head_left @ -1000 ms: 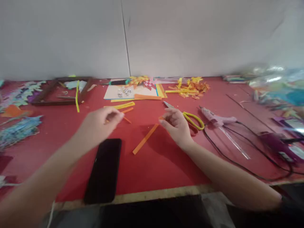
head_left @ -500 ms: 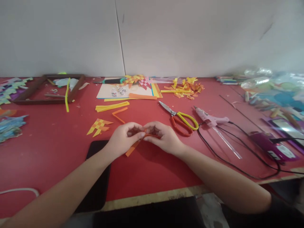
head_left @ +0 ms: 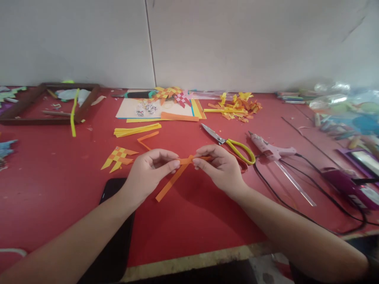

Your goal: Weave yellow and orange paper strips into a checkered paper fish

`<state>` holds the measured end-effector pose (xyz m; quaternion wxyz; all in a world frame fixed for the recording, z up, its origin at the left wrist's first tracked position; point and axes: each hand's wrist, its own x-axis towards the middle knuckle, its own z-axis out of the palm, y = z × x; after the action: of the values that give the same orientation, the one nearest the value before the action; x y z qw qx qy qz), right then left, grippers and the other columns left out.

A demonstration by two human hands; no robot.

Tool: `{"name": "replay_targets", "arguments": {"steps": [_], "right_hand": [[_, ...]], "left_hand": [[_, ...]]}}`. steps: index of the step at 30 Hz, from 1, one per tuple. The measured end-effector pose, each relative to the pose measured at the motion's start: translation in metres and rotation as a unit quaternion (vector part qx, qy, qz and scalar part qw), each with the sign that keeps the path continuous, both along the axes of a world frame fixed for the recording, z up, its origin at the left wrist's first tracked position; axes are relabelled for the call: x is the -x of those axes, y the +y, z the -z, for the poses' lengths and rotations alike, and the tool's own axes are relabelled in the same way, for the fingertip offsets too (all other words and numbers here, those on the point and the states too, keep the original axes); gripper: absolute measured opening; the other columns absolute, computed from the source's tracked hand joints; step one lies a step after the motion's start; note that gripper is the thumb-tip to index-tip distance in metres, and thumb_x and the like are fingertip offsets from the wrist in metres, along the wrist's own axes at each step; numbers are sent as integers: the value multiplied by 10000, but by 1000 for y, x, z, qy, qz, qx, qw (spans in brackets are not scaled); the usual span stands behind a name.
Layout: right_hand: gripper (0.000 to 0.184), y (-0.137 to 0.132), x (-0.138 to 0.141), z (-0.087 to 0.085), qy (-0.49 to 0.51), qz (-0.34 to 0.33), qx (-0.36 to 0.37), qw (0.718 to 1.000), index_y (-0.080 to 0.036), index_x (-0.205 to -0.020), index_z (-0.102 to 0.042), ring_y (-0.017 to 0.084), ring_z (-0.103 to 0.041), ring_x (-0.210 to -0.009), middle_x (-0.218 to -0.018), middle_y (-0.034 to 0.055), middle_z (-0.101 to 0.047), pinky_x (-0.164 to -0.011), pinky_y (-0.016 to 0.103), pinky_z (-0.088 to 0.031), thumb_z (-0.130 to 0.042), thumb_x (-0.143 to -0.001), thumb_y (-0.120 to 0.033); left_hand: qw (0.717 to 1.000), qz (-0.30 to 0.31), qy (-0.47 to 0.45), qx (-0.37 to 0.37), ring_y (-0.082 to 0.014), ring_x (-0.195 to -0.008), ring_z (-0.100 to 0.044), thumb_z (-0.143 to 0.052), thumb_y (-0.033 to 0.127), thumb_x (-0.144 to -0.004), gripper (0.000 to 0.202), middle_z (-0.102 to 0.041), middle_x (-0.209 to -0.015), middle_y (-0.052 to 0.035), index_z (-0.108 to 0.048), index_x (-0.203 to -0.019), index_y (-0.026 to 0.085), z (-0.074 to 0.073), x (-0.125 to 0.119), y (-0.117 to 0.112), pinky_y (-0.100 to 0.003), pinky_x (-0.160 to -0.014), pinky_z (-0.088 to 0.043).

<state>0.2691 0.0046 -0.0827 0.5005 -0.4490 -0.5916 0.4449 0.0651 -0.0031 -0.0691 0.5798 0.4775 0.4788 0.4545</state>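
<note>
Between my two hands stretches an orange paper strip (head_left: pixel 171 182), folded so that one leg slants down to the left. My left hand (head_left: pixel 154 167) pinches its left end between thumb and fingers. The right part is pinched by my right hand (head_left: pixel 219 165), and a bit of orange shows between those fingers. Left of my left hand lies a woven yellow and orange paper fish (head_left: pixel 117 158). Just beyond that hand rests a bent orange strip (head_left: pixel 148 139). Scissors (head_left: pixel 237 148) with yellow and red handles lie behind my right hand, partly hidden by it.
A pink glue gun (head_left: pixel 271 150) with a clear stick and black cable lies at right. A black phone (head_left: pixel 115 232) is under my left forearm. Yellow strips (head_left: pixel 137 129), paper sheets (head_left: pixel 127 108), paper scraps (head_left: pixel 242 106) and a brown frame (head_left: pixel 38 88) occupy the back of the red table (head_left: pixel 189 228).
My hands have moved apart, showing more of the orange strip between them. The right hand has shifted right and now covers part of the scissors. The view has shifted slightly.
</note>
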Motion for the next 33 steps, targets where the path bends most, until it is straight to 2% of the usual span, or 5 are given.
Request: {"name": "replay_targets", "arguments": {"steps": [5,12,19,26,33], "right_hand": [[359,1,-1,-1,-3,20,-52,998,-237,-926,-625,145,-687,-785,-858,10,-688,-706,275,-611,-849,-673,-359],[279,-3,-1,-4,-3,10,-11,1000,-209,-949,-596,133,-707,-619,-750,3,-719,-609,262,-606,-762,-786,-363],[192,-6,-2,-2,-1,-12,-15,1000,-208,-971,-599,147,-742,-682,-813,22,-742,-686,277,-628,-710,-839,-293],[404,-4,-2,-1,-29,-1,-51,998,-243,-1042,-588,166,-715,-817,-872,25,-696,-737,299,-625,-808,-729,-370],[314,-7,-1,-4,-30,27,-36,999,-223,-991,-590,142,-715,-672,-774,5,-708,-632,265,-600,-768,-780,-373]], "left_hand": [[1000,-9,-13,-7,-88,-703,-658,-829,301,-739,184,-701,-787,23,-718,-855,211,1,1,0,-191,-702,-567],[1000,-14,-7,-1,-80,-670,-641,-837,318,-729,213,-672,-727,31,-700,-839,198,1,-1,-1,-174,-669,-553],[999,9,-7,52,-138,-891,-702,-822,323,-743,437,-759,-974,-31,-691,-1147,223,-4,0,-2,-222,-791,-570],[999,-36,-19,29,-114,-726,-700,-849,326,-708,372,-746,-805,5,-733,-1044,217,0,1,1,-215,-738,-585],[999,-32,-29,30,-89,-701,-688,-863,318,-695,287,-720,-733,20,-737,-925,203,1,2,0,-168,-706,-571]]}}
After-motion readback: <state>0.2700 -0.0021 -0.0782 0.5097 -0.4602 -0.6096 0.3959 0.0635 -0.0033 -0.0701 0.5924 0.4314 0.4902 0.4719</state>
